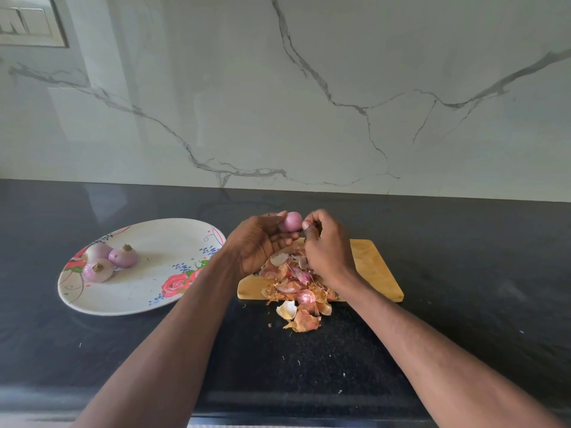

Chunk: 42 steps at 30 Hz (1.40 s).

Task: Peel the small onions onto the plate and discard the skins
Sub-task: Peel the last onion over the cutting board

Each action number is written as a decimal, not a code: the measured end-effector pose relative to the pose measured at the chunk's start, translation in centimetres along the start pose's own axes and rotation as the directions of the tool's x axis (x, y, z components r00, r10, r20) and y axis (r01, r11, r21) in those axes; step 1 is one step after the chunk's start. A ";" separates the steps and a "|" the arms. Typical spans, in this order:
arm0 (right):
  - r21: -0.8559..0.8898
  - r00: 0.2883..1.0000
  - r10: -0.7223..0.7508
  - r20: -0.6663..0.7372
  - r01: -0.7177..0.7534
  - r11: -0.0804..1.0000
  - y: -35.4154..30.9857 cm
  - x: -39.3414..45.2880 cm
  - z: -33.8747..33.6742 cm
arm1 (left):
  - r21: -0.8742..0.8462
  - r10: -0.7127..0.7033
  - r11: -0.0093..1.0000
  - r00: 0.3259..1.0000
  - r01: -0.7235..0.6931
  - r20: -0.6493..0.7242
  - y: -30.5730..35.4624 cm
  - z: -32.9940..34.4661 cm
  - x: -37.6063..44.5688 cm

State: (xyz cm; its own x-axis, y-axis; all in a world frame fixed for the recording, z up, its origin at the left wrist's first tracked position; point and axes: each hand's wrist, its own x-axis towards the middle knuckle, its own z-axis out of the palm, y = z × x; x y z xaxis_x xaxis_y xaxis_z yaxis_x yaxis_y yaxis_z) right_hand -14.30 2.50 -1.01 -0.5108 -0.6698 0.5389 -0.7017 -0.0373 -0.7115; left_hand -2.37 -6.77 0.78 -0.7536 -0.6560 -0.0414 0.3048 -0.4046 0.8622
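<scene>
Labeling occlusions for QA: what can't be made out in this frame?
Head view only:
- Far side of the held onion: covered by the left hand.
- What the right hand pinches: hidden by its curled fingers.
- Cutting board middle: buried under the skins.
- Wall switch plate: cut off by the left edge.

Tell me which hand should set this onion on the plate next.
Left, probably. The left hand already holds the onion, and the plate lies on its side. The right hand only picks at the skin, above the cutting board.
</scene>
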 end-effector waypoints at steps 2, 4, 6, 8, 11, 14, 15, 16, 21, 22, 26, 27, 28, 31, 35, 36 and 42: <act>0.033 0.999 0.035 0.011 -0.035 0.999 -0.3 -0.1 -0.1 | -0.013 -0.002 1.000 1.000 0.002 0.000 0.1 0.0 -0.2; 0.069 0.997 0.078 0.025 -0.080 0.994 -0.5 -0.2 -0.1 | -0.031 -0.014 0.999 1.000 0.014 -0.001 0.1 0.1 -0.3; 0.122 0.989 0.148 0.027 -0.150 0.981 -0.5 0.0 0.0 | -0.079 -0.026 0.997 1.000 0.025 -0.007 0.2 0.2 -0.2; 0.191 0.974 0.224 0.029 -0.226 0.955 -0.3 0.3 -0.1 | -0.152 -0.029 0.988 0.999 0.026 -0.021 0.4 0.0 -0.1; 0.130 0.984 0.181 0.005 -0.180 0.975 -0.1 0.4 -0.6 | -0.205 -0.036 0.978 0.999 0.030 -0.025 0.6 -0.2 0.0; 0.042 0.998 0.066 -0.006 -0.066 0.997 -0.3 0.1 -0.8 | -0.201 -0.032 0.979 0.999 0.031 0.001 0.6 -0.4 -0.2; 0.012 0.999 0.037 -0.013 -0.037 0.999 -0.3 0.0 -0.9 | -0.187 -0.023 0.982 1.000 0.024 0.008 0.6 -0.3 -0.3; -0.014 1.000 0.014 -0.021 -0.015 1.000 -0.4 -0.1 -0.8 | -0.172 -0.010 0.985 1.000 0.012 0.011 0.6 -0.3 -0.4; -0.025 0.999 0.005 -0.039 -0.006 1.000 -0.3 0.0 -0.9 | -0.161 0.041 0.986 0.999 -0.044 -0.023 0.6 -0.1 -0.6; -0.032 1.000 -0.003 -0.031 0.002 0.999 -0.2 0.0 -0.9 | -0.169 0.045 0.984 0.999 -0.049 -0.027 0.6 -0.2 -0.6; -0.023 0.999 -0.033 -0.030 0.032 0.999 -0.3 0.1 -1.0 | -0.160 0.061 0.985 0.998 -0.062 -0.011 0.5 -0.7 -0.2; -0.005 0.998 -0.039 -0.039 0.039 0.999 -0.3 0.2 -1.0 | -0.146 0.066 0.987 0.998 -0.067 -0.008 0.5 -0.7 -0.2; 0.013 0.998 -0.047 -0.045 0.047 0.999 -0.3 0.3 -1.1 | -0.130 0.070 0.989 0.998 -0.070 -0.006 0.5 -0.6 -0.2; 0.094 0.997 -0.058 -0.059 0.064 0.994 -0.5 0.3 -1.2 | -0.053 0.073 0.996 0.997 -0.073 -0.004 0.4 -0.3 -0.3; 0.154 0.995 -0.082 -0.064 0.091 0.984 -0.4 0.4 -1.2 | 0.102 0.075 0.992 0.997 -0.074 -0.002 0.2 -0.1 -0.1; 0.156 0.995 -0.084 -0.060 0.093 0.983 -0.4 0.5 -1.2 | 0.119 0.079 0.990 0.997 -0.077 -0.005 0.1 -0.1 0.0; 0.137 0.993 -0.114 -0.002 0.113 0.984 -0.4 0.5 -2.0 | 0.199 0.111 0.973 0.993 -0.115 0.030 -0.3 -0.1 0.4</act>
State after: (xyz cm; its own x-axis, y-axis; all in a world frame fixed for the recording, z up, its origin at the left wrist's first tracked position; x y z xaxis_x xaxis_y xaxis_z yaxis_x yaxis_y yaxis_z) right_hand -15.31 3.62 0.42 -0.4285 -0.6598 0.6174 -0.6803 -0.2141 -0.7010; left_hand -2.69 -6.92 0.47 -0.7322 -0.6775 0.0694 0.2668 -0.1916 0.9445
